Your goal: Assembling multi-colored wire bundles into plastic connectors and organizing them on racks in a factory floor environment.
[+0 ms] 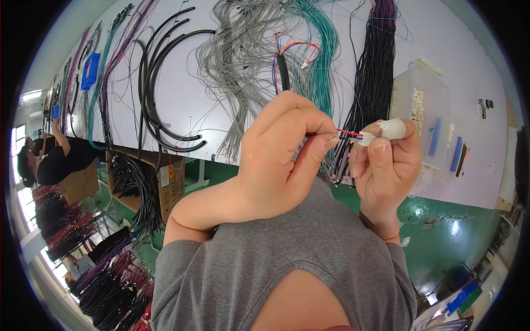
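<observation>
In front of my chest, my left hand [276, 151] pinches thin red and dark wires [349, 132] between thumb and forefinger. The wires run into a small white connector [366, 139], which my right hand [389, 174] grips between thumb and fingers. A white cover [392, 129] wraps one fingertip of that hand. Just beyond my left hand, a black-sleeved cable [284, 71] rises with red, blue and orange wires fanning from its far end. Whether this cable joins the wires in my fingers is hidden behind the left hand.
Across the white table [179, 105] lie grey wires [232, 66], green wires [326, 49], a black wire bundle [375, 71] and curved black tubes [148, 94]. A clear bin [441, 105] holding small white parts stands at right. Another person [61, 151] works at far left, near cardboard boxes [172, 190].
</observation>
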The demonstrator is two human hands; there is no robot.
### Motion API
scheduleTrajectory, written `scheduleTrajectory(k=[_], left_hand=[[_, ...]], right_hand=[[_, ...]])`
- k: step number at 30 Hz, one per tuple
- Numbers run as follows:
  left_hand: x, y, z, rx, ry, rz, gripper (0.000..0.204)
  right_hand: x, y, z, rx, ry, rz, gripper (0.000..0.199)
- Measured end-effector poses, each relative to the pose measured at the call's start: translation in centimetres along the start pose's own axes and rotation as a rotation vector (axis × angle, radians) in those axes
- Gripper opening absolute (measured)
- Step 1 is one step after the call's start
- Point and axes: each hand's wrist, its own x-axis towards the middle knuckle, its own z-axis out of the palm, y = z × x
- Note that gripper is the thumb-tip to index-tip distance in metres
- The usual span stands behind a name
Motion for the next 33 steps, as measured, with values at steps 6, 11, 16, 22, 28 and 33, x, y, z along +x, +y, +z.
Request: scheduleTrajectory(k=[6, 11, 16, 22, 28, 33], left_hand=[[-0.3, 0.1, 0.3, 0.167, -0.014, 0.081, 0.007], [0.0, -0.6, 1.2, 0.205, 0.076, 0.254, 0.013], [1.7, -0.6, 2.1, 0.187, -0.117, 0.217, 0.021], [3.4, 0.8, 6.4, -0.295, -0.594, -0.724, 0.025], [4.6, -0.5, 6.9, -0.254, -0.558, -0.635, 0.027], [5.4, -0.5, 8.2, -0.147, -0.480, -0.597, 0.017]], right_hand=[[0.1, 0.2, 0.3, -0.004, -0.017, -0.029, 0.011], [-0.1, 0.0, 0.0, -0.055, -0.026, -0.025, 0.011], [0.5, -0.8, -2.6, -0.148, -0.134, 0.208, 0.006], [-0.8, -2.5, -12.4, -0.623, -0.028, -0.210, 0.015], [-4.9, -5.6, -39.0, -1.334, 1.075, 0.017, 0.017], [-4.7, -1.0, -50.4, -1.842, 0.449, 0.660, 0.020]])
